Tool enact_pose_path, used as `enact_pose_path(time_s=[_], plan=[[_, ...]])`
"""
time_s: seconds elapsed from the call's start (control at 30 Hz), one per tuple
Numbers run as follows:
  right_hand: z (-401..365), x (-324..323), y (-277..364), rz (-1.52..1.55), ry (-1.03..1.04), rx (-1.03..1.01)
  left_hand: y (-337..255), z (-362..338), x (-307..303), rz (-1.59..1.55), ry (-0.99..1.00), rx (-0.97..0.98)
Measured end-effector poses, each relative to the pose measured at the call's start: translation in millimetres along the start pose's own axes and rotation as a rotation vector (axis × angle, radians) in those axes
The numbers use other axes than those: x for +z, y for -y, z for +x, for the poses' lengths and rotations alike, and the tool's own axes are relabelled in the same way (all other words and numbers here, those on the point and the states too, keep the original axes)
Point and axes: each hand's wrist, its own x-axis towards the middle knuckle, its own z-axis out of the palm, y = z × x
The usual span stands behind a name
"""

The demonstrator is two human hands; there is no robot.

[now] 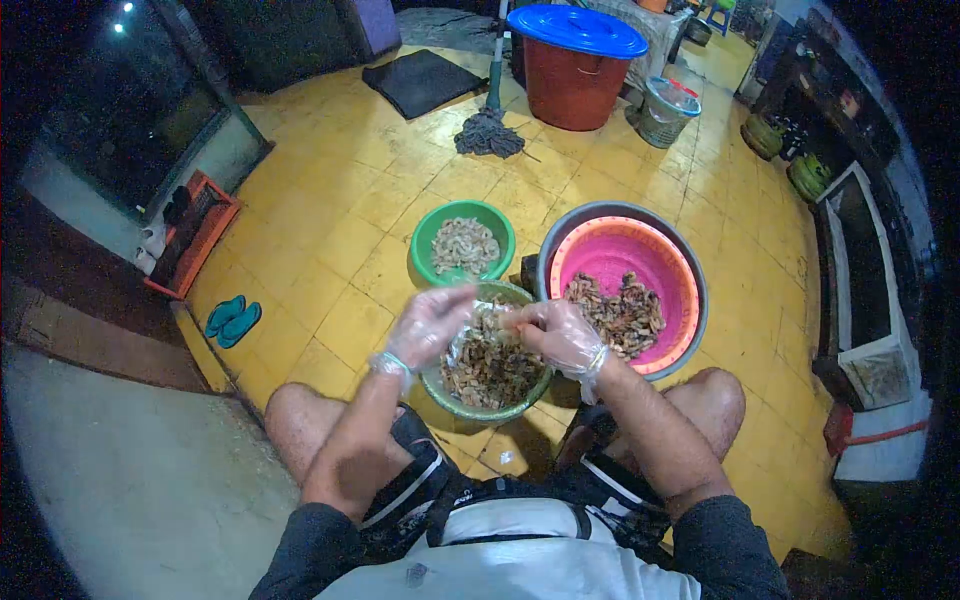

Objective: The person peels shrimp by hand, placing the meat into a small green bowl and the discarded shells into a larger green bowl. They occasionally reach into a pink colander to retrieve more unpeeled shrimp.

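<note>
Both of my hands wear clear plastic gloves and hang over a green bowl (pixel 487 411) full of brownish shrimp (pixel 490 372). My left hand (pixel 432 325) is at the bowl's left rim, its fingers reaching inward and smeared by motion. Opposite it, my right hand (pixel 562 336) has thumb and fingers pinched together on what looks like a shrimp, mostly covered by the fingers. Just beyond is a bright green basin (pixel 422 236) with pale peeled shrimp (pixel 465 246). To the right, a pink colander (pixel 679 290) inside a grey basin (pixel 702 322) holds more brownish pieces (pixel 620 312).
On the yellow tiled floor (pixel 330 235) ahead are a mop (pixel 488 134), a dark mat (pixel 424 82), a red bucket with a blue lid (pixel 575 85) and a small bin (pixel 665 112). Teal sandals (pixel 236 322) and an orange rack (pixel 205 235) are left. Green gas cylinders (pixel 808 177) stand right.
</note>
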Motion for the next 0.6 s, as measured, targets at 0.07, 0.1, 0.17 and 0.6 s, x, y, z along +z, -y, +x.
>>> enact_pose_path(time_s=[0.07, 0.1, 0.17, 0.6], plan=[[2, 5, -3, 0.519, 0.046, 0.080, -8, -15, 28, -0.106, 0.168, -0.048], [-1, 3, 2, 0.704, 0.086, 0.110, -3, -17, 33, -0.108, 0.164, -0.050], [3, 9, 0, 0.731, 0.042, 0.084, 5, -19, 38, -0.073, 0.159, -0.163], [3, 10, 12, -0.175, -0.205, -0.233, -11, -24, 38, 0.216, -0.006, -0.035]])
